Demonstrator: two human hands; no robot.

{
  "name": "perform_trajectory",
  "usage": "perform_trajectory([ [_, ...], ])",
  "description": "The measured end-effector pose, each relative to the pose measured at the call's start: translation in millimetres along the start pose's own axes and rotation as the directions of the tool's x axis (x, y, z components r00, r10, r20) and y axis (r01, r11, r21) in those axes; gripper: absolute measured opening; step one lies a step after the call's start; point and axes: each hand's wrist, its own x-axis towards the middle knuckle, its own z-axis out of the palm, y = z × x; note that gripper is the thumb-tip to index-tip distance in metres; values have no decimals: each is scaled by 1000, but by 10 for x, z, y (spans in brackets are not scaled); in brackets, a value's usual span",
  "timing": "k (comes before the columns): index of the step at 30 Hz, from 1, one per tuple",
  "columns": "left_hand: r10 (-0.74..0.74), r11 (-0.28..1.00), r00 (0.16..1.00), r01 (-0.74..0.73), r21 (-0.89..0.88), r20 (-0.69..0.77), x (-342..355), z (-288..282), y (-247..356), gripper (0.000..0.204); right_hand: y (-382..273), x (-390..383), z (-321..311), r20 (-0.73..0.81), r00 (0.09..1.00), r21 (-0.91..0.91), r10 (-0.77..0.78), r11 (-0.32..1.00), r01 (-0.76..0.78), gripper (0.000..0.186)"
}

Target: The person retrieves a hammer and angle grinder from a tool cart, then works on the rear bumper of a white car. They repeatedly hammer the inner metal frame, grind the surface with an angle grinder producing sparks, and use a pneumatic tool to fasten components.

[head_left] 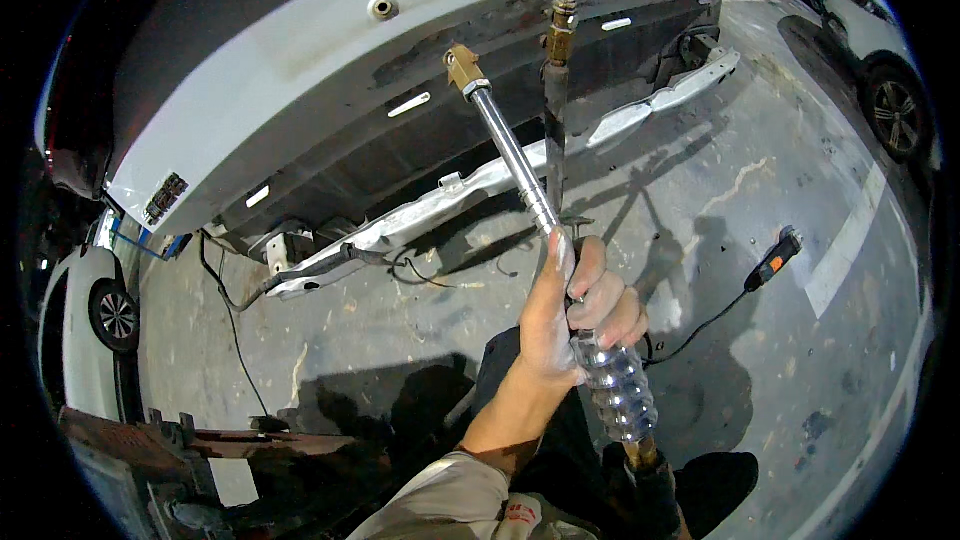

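Concrete garage floor (760,190) below; one hand (575,315) clamped on spray wand (520,175), other unseen; hose (555,110) could snag bumper (330,60).

A stained concrete floor (760,190) carries a long silver metal beam (480,185), a black cable (700,330) with an orange-and-black plug (775,260), and painted white lines (850,240).

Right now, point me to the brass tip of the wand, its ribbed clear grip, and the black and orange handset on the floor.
brass tip (463,69), head view: on the brass block.
ribbed clear grip (622,395), head view: mid ribs, below the hand (565,320).
black and orange handset (776,258), head view: its body.
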Motion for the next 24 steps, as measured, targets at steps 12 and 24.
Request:
perform_trajectory([
  [12, 62, 998, 998, -62, 6, 17, -61, 18, 155, 43, -34, 23, 19, 23, 1000, 16, -9, 1000, 9, 27],
  [24, 68, 997, 996, -65, 47, -63, -76, 114, 179, 43, -12, -60, 44, 7, 1000, 41, -23, 999, 23, 30],
])
